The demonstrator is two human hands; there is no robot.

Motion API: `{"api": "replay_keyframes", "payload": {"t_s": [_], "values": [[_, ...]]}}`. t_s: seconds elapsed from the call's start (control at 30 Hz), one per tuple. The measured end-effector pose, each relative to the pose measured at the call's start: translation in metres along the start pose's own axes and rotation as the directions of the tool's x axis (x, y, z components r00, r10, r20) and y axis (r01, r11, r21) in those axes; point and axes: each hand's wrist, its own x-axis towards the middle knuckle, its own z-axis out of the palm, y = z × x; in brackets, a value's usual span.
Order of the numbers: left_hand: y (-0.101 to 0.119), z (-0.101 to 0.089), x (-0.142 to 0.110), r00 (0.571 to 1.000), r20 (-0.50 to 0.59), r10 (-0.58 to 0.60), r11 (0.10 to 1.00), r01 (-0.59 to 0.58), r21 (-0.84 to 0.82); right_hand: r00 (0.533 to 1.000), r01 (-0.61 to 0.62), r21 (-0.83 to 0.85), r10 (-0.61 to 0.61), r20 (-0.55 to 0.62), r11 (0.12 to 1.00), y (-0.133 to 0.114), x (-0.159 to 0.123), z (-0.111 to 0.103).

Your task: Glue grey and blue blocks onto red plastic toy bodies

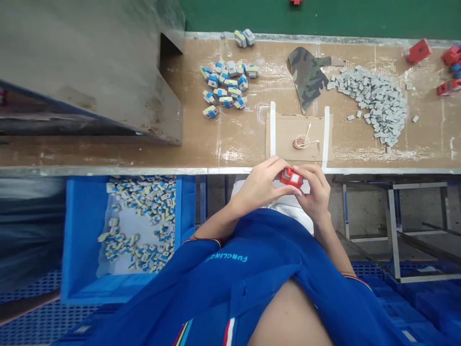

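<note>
Both my hands meet just below the near edge of the workbench [108,154]. My left hand [261,185] and my right hand [315,192] are closed together on one small red block with a grey-white face [291,178]. Fingers of both hands wrap its sides. On the bench straight ahead lies a taped-down cardboard square [284,132] with a rubber band and a thin stick [302,141] on it.
Assembled blue, yellow and grey pieces [226,86] cluster at bench centre-left. A heap of small grey parts [374,98] lies right, beside a camouflage cloth [306,74]. Red parts [419,50] sit far right. A blue bin [79,230] with several pieces stands below left. A grey metal housing [90,62] fills the upper left.
</note>
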Motion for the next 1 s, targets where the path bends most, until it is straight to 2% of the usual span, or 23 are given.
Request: {"api": "replay_keyframes", "payload": {"t_s": [0.07,0.3,0.37,0.43,0.53,0.6,0.7,0.73,0.8,0.9,1.0], "values": [[-0.003,0.000,0.002,1.000,-0.016,0.023,0.996,-0.025,-0.091,1.000,-0.008,-0.051,0.008,-0.008,0.999,0.002,0.000,0.000],[-0.019,0.008,0.005,0.998,-0.058,-0.011,0.967,-0.004,-0.257,1.000,-0.023,-0.096,0.022,-0.017,0.995,0.005,0.004,0.003],[-0.020,0.009,0.006,0.995,-0.092,-0.044,0.952,0.014,-0.305,1.000,-0.029,-0.087,0.029,-0.006,0.996,0.005,0.009,0.001],[-0.021,0.008,0.006,0.994,-0.074,-0.076,0.916,0.040,-0.399,1.000,-0.026,-0.035,0.026,0.001,0.999,0.004,0.013,-0.001],[-0.024,0.009,0.006,0.995,0.047,-0.089,0.797,0.099,-0.596,1.000,-0.008,-0.002,0.008,-0.019,1.000,0.000,0.017,-0.001],[-0.029,0.013,0.005,0.986,0.141,-0.094,0.676,0.167,-0.718,0.999,-0.011,-0.046,0.009,-0.049,0.999,-0.002,0.018,0.000],[-0.039,0.022,0.005,0.953,0.279,-0.114,0.481,0.299,-0.824,0.998,-0.042,-0.075,0.039,-0.043,0.996,-0.002,0.018,0.001],[-0.041,0.024,0.005,0.945,0.299,-0.129,0.442,0.325,-0.836,0.999,-0.043,-0.067,0.042,-0.016,0.997,-0.001,0.018,0.001],[-0.044,0.027,0.005,0.953,0.259,-0.160,0.461,0.304,-0.834,0.998,-0.026,-0.050,0.029,0.064,0.998,0.003,0.019,-0.002],[-0.043,0.029,0.007,0.982,0.106,-0.154,0.607,0.178,-0.774,0.986,-0.008,-0.060,0.018,0.165,0.998,0.007,0.021,-0.004],[-0.042,0.034,0.009,0.990,0.022,-0.136,0.705,0.113,-0.700,0.985,-0.018,-0.108,0.037,0.171,0.994,0.007,0.020,-0.004]]}}
